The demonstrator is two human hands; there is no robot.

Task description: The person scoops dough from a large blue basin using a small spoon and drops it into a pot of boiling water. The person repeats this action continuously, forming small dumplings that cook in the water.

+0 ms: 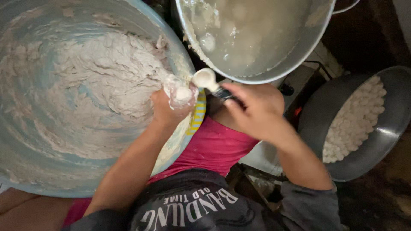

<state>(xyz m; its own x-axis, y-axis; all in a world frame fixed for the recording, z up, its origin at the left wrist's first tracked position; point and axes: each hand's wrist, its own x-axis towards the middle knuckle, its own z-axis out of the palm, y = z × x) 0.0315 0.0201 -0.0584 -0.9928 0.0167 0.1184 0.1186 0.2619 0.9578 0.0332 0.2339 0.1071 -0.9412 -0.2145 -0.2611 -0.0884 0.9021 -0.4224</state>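
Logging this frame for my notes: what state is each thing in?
Blue basin: tilted, smeared with pale dough.
Dough: sticky, spread over the basin wall.
Left hand: closed, squeezing dough out on top.
Right hand: gripping a spoon.
Spoon: dough-coated, against the squeezed dough.
Metal pot: holds cloudy liquid with balls in it.
Dark pan: partly filled with white balls.
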